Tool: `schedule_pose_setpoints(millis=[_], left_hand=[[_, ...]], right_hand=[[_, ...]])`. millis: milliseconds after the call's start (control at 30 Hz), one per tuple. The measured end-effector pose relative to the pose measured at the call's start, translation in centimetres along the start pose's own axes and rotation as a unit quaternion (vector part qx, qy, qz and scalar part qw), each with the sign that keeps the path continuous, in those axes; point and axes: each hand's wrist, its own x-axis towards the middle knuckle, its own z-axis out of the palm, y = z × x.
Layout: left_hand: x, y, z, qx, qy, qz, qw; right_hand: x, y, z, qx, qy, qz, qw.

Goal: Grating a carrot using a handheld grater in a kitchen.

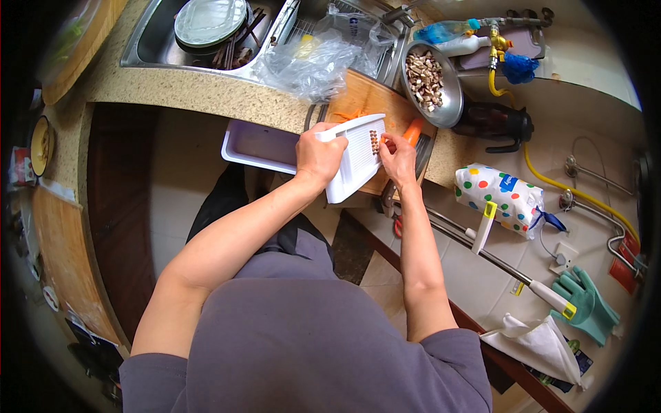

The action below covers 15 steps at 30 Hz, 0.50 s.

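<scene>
Taking the white slicer board as the landmark: to its left, jutting off the worktop edge, sits a pale lilac tray, and farther left and above lies the steel sink with stacked plates. The left hand grips the board's upper left edge, fingers wrapped shut around it, holding it tilted with its long axis running from the top down toward the person. On the board's right face, the right hand pinches a small orange carrot piece in narrow fingers, pressed just beside the blade slot (so the right hand is the nearer one to the carrot). Under the board lies a wooden cutting board; to its upper right stands a metal bowl of chopped pieces.
</scene>
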Motion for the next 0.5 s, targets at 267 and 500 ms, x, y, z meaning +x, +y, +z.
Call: schedule_pose_setpoints(millis=[267, 500], left_hand=[[0.3, 0.0, -0.4, 0.009, 0.014, -0.001, 1.000], [0.3, 0.4, 0.0, -0.006, 0.009, -0.006, 1.000]], right_hand=[[-5.7, -6.8, -2.4, 0.055, -0.007, -0.095, 0.994], [-7.3, -7.0, -0.7, 0.118, 0.030, -0.042, 0.992]])
